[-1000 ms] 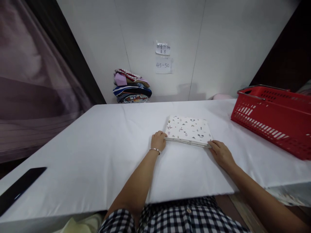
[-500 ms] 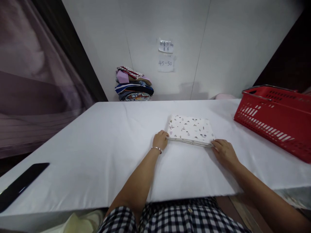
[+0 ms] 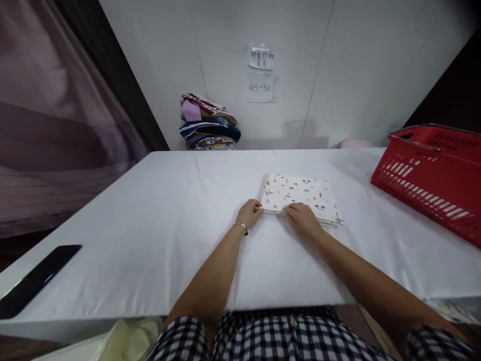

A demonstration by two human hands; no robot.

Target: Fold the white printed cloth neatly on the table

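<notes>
A white cloth with small printed figures lies folded into a flat rectangle of several layers on the white-covered table. My left hand pinches its near left corner. A bracelet circles that wrist. On the middle of the near edge, my right hand grips the layers, fingers on top and the thumb out of sight. The near right corner is free of both hands, and its layers sit slightly apart.
A red plastic basket stands at the right. Folded fabrics are piled in a stack against the back wall. A black phone-like slab lies at the front left. Paper signs hang on the wall.
My right hand has moved left along the near edge, from the right corner to the middle. My left hand keeps its hold at the left corner. The view has shifted slightly.
</notes>
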